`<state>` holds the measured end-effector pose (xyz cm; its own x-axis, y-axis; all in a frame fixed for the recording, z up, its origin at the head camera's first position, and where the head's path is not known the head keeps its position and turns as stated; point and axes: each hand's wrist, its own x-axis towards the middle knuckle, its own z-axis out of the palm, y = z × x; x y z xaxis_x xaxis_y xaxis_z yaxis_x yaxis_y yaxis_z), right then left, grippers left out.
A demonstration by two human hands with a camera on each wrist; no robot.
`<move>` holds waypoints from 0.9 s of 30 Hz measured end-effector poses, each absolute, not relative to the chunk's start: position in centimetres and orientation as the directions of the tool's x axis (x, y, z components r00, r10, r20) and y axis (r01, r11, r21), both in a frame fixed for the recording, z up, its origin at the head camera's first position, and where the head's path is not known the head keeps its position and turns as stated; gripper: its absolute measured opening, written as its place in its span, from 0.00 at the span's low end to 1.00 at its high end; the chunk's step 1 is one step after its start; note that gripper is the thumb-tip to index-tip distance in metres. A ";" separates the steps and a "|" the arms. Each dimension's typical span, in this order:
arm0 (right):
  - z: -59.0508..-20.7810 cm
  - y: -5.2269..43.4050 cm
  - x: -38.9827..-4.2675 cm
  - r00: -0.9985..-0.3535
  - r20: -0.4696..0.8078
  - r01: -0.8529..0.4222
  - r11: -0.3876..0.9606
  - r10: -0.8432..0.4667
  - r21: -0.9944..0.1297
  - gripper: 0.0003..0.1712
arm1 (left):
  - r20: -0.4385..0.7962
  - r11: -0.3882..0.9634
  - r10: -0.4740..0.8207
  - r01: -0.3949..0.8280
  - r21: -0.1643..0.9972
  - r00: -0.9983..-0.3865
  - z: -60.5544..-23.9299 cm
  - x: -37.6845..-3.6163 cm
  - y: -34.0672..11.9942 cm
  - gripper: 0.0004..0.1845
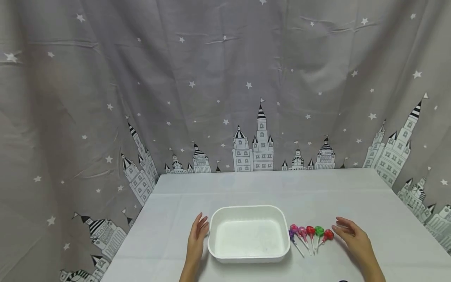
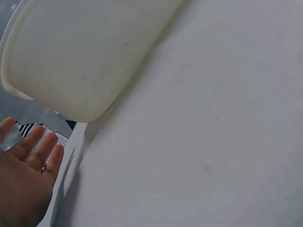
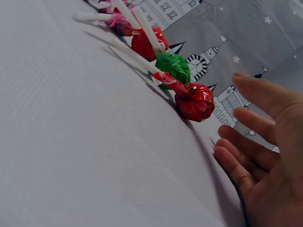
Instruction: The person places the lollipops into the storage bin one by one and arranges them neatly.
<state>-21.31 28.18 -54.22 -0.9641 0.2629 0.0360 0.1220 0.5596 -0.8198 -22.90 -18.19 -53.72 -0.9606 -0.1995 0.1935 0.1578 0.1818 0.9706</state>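
Observation:
A white rectangular tub (image 1: 248, 234) stands empty on the table near the front edge; its outer wall (image 2: 80, 52) fills the left wrist view. My left hand (image 1: 198, 232) is just left of the tub with fingers straight, holding nothing (image 2: 28, 161). Several wrapped lollipops lie in a row right of the tub: a purple one (image 1: 291, 235), pink ones (image 1: 299, 232), a red one (image 1: 310, 231), a green one (image 1: 319, 231) and another red one (image 1: 328, 235). My right hand (image 1: 347, 230) hovers just right of that last red lollipop (image 3: 195, 101), fingers spread and empty (image 3: 255, 142).
A white cloth covers the table (image 1: 267, 188). A grey curtain (image 1: 225, 78) printed with stars and castles hangs behind and along both sides of the table.

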 end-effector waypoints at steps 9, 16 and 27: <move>-54.8 27.7 -21.4 -0.989 0.001 0.093 0.614 0.151 -0.784 0.40 | 0.170 0.181 -0.132 0.145 0.973 -0.977 -53.9 -22.6 -18.5 0.31; -54.9 27.5 -21.4 -0.988 0.080 0.025 0.651 0.132 -0.759 0.38 | 0.168 0.216 -0.081 0.148 0.965 -0.982 -54.3 -22.7 -18.4 0.30; -55.0 27.8 -21.3 -0.985 0.108 0.011 0.667 0.136 -0.745 0.33 | 0.151 0.301 -0.057 0.127 0.945 -0.987 -54.3 -22.2 -17.7 0.27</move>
